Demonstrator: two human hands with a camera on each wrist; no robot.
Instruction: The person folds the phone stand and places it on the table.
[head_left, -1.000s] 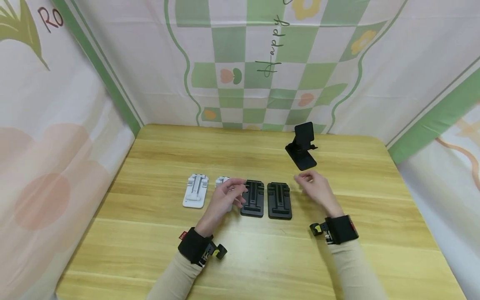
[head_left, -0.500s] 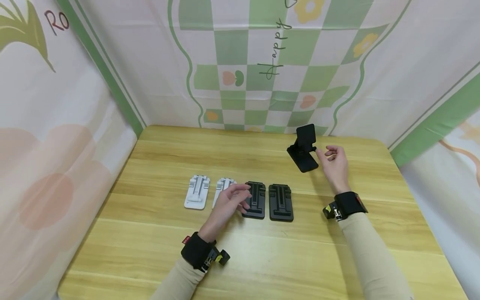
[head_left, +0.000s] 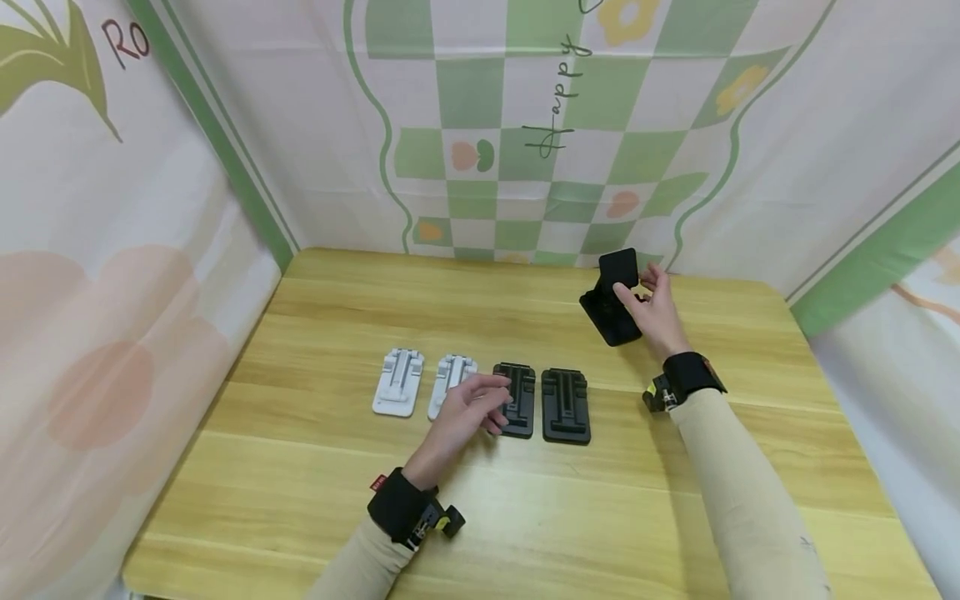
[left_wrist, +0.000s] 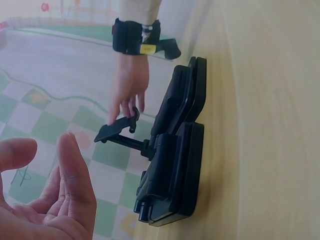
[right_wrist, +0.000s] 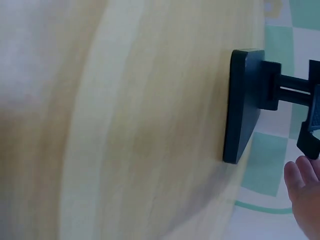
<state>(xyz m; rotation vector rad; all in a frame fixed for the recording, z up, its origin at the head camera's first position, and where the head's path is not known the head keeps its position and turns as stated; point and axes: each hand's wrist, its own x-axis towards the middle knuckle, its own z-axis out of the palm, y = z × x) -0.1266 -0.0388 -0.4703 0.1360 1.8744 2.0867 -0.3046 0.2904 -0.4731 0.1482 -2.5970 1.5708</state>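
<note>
An unfolded black phone stand [head_left: 617, 268] stands near the table's back edge, its plate raised on an arm above its base. My right hand [head_left: 655, 317] is at the plate's right side, thumb over its front and fingers by the edge; whether they press on it is hard to tell. The right wrist view shows fingertips just by the stand's hook [right_wrist: 308, 142]. My left hand [head_left: 461, 417] hovers over the row of folded stands, fingers loosely bent with nothing between them. Beneath it is a folded black stand [head_left: 519, 417], partly hidden. Right of that lies another folded black stand [head_left: 566, 408].
Two folded white stands lie at the row's left: an outer white stand [head_left: 398, 383] and an inner white stand [head_left: 448, 383], partly covered by the left hand. The wooden table [head_left: 555, 533] meets a patterned cloth [head_left: 517, 158] at the back.
My right hand has moved from beside the folded black stands up to the raised stand's plate, its thumb now over the front. The left hand has stayed almost still.
</note>
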